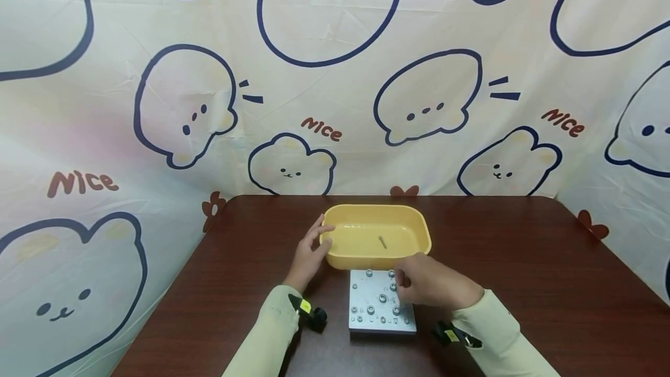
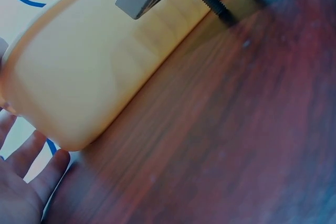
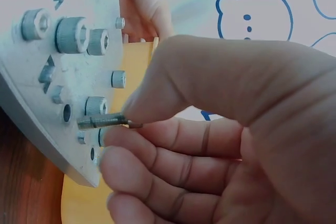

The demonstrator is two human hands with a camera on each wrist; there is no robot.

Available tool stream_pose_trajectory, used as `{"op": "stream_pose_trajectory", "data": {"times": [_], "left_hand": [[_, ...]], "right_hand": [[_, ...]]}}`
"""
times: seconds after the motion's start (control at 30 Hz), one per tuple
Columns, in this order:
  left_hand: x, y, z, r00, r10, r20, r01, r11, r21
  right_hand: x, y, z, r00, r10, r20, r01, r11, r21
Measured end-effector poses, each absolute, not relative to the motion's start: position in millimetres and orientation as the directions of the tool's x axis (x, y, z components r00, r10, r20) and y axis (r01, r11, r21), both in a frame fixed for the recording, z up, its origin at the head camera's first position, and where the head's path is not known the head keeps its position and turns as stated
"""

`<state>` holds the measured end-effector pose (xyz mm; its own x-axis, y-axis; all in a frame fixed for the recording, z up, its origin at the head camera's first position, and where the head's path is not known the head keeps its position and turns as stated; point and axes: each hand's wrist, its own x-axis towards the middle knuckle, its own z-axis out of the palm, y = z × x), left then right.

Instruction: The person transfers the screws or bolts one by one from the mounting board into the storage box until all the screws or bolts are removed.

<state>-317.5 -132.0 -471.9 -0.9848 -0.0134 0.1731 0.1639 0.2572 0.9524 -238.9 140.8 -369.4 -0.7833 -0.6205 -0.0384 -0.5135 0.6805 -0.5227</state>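
One pin (image 3: 102, 121) is pinched in R hand (image 1: 434, 283), long axis approx. parallel to bolts (image 3: 72, 35) on plate (image 3: 26, 59), tip toward hole (image 3: 66, 113), contact unconfirmed. L hand (image 1: 307, 255), farther from pin, touches tray (image 1: 361, 262) at L side w/ fingers loosely spread.
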Motion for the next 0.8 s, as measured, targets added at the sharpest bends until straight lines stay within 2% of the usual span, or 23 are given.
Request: {"op": "stream_pose_trajectory", "data": {"times": [0.3, 0.8], "left_hand": [[-318.4, -132.0, -471.5, -0.985, -0.013, 0.172, 0.163, 0.257, 0.953], [-315.2, -132.1, -467.0, -0.985, -0.016, 0.172, 0.164, 0.230, 0.959]], "right_hand": [[-240.6, 140.6, -367.2, -0.800, -0.600, -0.015, -0.523, 0.709, -0.472], [-248.5, 143.0, -366.3, -0.831, -0.545, 0.114, -0.522, 0.692, -0.499]]}}
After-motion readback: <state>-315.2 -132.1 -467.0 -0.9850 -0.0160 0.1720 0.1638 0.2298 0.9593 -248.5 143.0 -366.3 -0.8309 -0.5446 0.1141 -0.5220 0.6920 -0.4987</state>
